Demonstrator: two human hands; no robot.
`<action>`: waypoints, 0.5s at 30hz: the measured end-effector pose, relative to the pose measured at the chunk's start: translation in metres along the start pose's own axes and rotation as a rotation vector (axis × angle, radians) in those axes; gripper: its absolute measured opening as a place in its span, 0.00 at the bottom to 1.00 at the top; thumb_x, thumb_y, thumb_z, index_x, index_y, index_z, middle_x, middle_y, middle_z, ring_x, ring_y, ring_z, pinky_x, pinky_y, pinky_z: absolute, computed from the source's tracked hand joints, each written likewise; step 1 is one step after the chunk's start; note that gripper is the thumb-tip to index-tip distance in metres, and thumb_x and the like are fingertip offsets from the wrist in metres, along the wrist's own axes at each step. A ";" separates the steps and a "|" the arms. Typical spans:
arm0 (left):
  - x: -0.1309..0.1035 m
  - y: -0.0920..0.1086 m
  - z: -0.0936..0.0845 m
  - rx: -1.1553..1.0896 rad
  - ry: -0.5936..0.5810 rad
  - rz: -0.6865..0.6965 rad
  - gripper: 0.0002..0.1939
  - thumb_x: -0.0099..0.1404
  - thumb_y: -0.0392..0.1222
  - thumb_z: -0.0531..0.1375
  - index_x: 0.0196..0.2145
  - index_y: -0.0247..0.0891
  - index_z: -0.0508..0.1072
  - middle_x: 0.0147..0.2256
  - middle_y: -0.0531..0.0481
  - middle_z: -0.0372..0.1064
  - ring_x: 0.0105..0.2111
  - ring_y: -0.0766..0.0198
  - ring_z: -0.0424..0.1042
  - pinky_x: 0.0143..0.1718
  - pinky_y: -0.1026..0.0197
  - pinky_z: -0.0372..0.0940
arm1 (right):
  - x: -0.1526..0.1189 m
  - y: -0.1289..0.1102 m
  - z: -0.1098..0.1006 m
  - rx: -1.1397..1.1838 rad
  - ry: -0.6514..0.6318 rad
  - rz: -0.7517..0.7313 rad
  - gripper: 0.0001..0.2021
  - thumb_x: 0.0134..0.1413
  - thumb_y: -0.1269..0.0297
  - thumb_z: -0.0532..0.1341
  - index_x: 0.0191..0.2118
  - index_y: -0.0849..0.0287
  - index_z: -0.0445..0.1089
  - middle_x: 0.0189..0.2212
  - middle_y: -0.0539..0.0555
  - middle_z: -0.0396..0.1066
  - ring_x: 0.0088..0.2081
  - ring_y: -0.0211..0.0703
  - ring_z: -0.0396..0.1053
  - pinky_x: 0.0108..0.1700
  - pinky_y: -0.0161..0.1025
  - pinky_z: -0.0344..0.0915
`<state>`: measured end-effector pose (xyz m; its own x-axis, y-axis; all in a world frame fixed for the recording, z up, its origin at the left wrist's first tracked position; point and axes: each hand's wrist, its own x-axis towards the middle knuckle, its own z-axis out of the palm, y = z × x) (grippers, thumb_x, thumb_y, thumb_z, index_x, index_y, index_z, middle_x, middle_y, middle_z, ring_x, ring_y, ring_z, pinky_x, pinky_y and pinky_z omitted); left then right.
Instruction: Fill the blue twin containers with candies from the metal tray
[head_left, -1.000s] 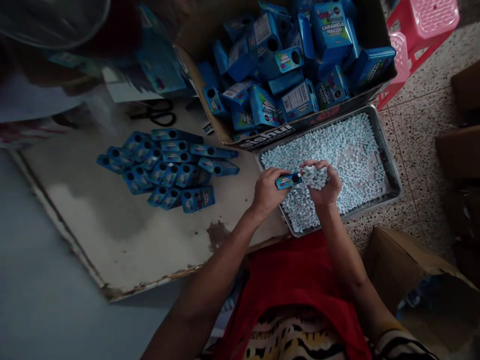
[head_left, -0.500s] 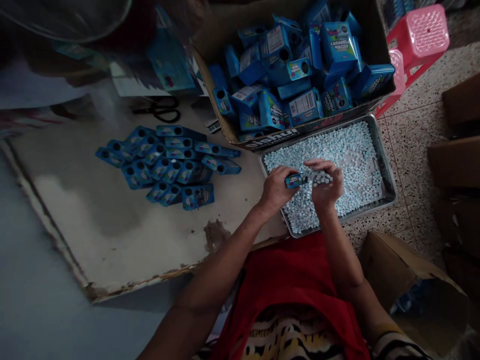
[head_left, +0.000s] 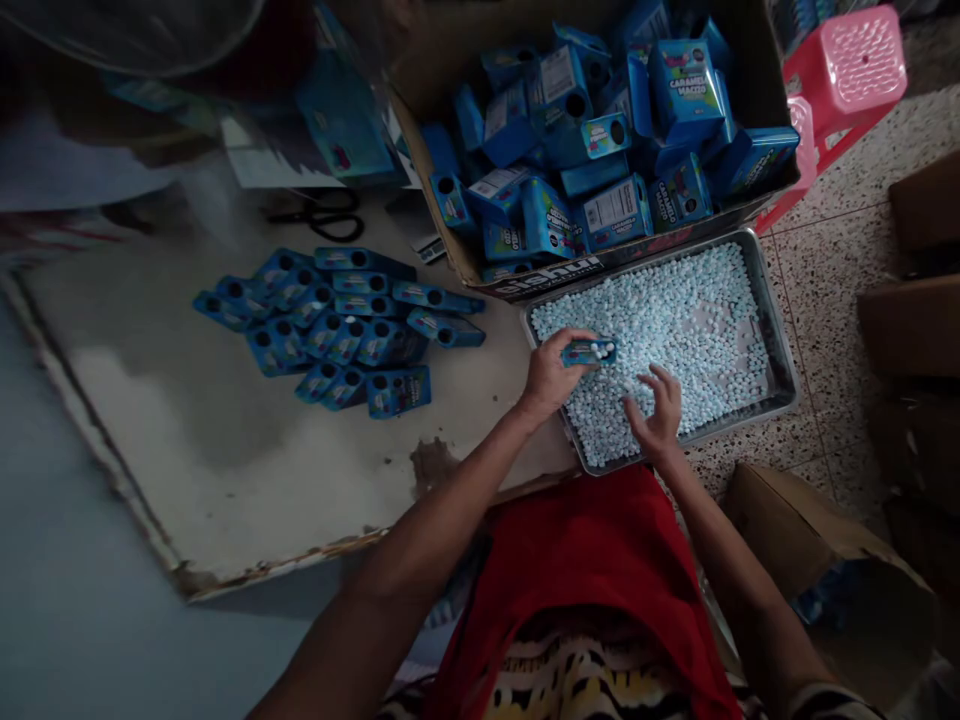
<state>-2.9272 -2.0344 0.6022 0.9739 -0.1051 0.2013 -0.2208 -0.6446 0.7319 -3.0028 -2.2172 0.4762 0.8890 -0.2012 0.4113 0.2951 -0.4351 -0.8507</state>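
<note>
My left hand (head_left: pixel 553 377) is wrapped round a small blue candy box (head_left: pixel 577 352), held over the left part of a metal tray (head_left: pixel 785 385). White candies show at the hole in the box's end. Pale blue and white candies (head_left: pixel 720 280) cover most of the tray. Over them, to the right of the box, is my right hand (head_left: pixel 660 412), its fingers spread and nothing visible in it. Several more blue boxes (head_left: pixel 399 390) stand grouped on the table to the left, most with a round dark hole facing up.
A cardboard carton (head_left: pixel 472 270) heaped with blue boxes stands behind the tray. Scissors (head_left: pixel 337 225) lie at the table's back. Pink stools (head_left: pixel 859 60) are at the upper right. An open cardboard box (head_left: pixel 780 510) sits on the floor at lower right.
My right hand, earlier cupped with candies at the box's opening, has moved down and away and let them go. Candies now show at the box's hole. My left hand still holds the box.
</note>
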 end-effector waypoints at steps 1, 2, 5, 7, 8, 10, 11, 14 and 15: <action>0.002 -0.002 0.000 -0.008 -0.017 0.003 0.19 0.57 0.31 0.73 0.46 0.42 0.81 0.47 0.48 0.84 0.50 0.54 0.82 0.56 0.53 0.74 | -0.010 0.009 0.004 -0.131 -0.073 -0.076 0.22 0.68 0.51 0.64 0.62 0.54 0.74 0.68 0.66 0.68 0.72 0.64 0.63 0.71 0.66 0.64; 0.003 -0.003 0.000 0.000 -0.028 0.014 0.19 0.58 0.32 0.73 0.47 0.41 0.81 0.47 0.49 0.83 0.50 0.54 0.82 0.57 0.53 0.74 | -0.015 0.016 0.009 -0.221 -0.144 -0.142 0.25 0.67 0.51 0.65 0.64 0.54 0.74 0.71 0.67 0.64 0.74 0.68 0.59 0.73 0.68 0.61; 0.007 -0.003 -0.003 0.066 -0.035 0.069 0.20 0.58 0.34 0.74 0.48 0.41 0.82 0.48 0.48 0.83 0.51 0.54 0.81 0.58 0.53 0.73 | -0.001 0.033 0.025 -0.295 -0.280 -0.174 0.27 0.66 0.53 0.66 0.68 0.51 0.72 0.74 0.66 0.59 0.75 0.72 0.55 0.73 0.70 0.58; 0.007 0.000 -0.008 0.104 -0.053 0.089 0.20 0.57 0.34 0.74 0.48 0.41 0.82 0.48 0.47 0.82 0.51 0.54 0.81 0.57 0.54 0.73 | 0.026 0.044 0.031 -0.209 -0.318 -0.074 0.25 0.63 0.56 0.68 0.64 0.52 0.75 0.68 0.66 0.68 0.69 0.68 0.64 0.70 0.66 0.62; 0.006 0.001 -0.011 0.125 -0.059 0.090 0.20 0.57 0.34 0.74 0.48 0.41 0.82 0.48 0.47 0.82 0.50 0.54 0.80 0.57 0.53 0.73 | 0.040 0.048 0.032 -0.137 -0.297 0.005 0.23 0.60 0.58 0.69 0.60 0.53 0.77 0.63 0.65 0.72 0.65 0.65 0.68 0.68 0.63 0.65; 0.004 0.005 -0.018 0.181 -0.072 0.090 0.21 0.56 0.34 0.75 0.47 0.41 0.82 0.47 0.47 0.82 0.50 0.53 0.80 0.56 0.52 0.73 | 0.065 0.053 0.029 0.050 -0.144 0.212 0.18 0.55 0.57 0.71 0.51 0.54 0.78 0.52 0.62 0.77 0.57 0.59 0.73 0.62 0.56 0.70; 0.001 0.006 -0.022 0.215 -0.080 0.091 0.20 0.55 0.34 0.75 0.47 0.42 0.82 0.47 0.47 0.81 0.49 0.52 0.80 0.55 0.52 0.73 | 0.074 0.052 0.025 0.170 -0.032 0.335 0.17 0.54 0.55 0.72 0.47 0.54 0.76 0.48 0.59 0.78 0.53 0.55 0.74 0.58 0.51 0.73; -0.006 0.009 -0.027 0.291 -0.072 0.086 0.18 0.55 0.35 0.75 0.44 0.42 0.83 0.45 0.47 0.81 0.49 0.51 0.80 0.54 0.52 0.73 | 0.086 0.035 0.009 0.685 0.136 0.663 0.22 0.53 0.42 0.71 0.43 0.53 0.72 0.38 0.52 0.76 0.41 0.43 0.74 0.37 0.37 0.71; -0.008 0.010 -0.027 0.295 -0.057 0.081 0.18 0.55 0.35 0.75 0.44 0.42 0.83 0.45 0.47 0.81 0.48 0.51 0.80 0.54 0.52 0.73 | 0.086 0.025 0.004 0.879 0.111 0.731 0.24 0.53 0.38 0.70 0.42 0.53 0.71 0.36 0.51 0.75 0.36 0.40 0.73 0.31 0.35 0.66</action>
<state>-2.9388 -2.0194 0.6255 0.9571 -0.2018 0.2081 -0.2808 -0.8233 0.4932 -2.9176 -2.2421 0.4895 0.9255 -0.2485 -0.2858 -0.0980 0.5718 -0.8145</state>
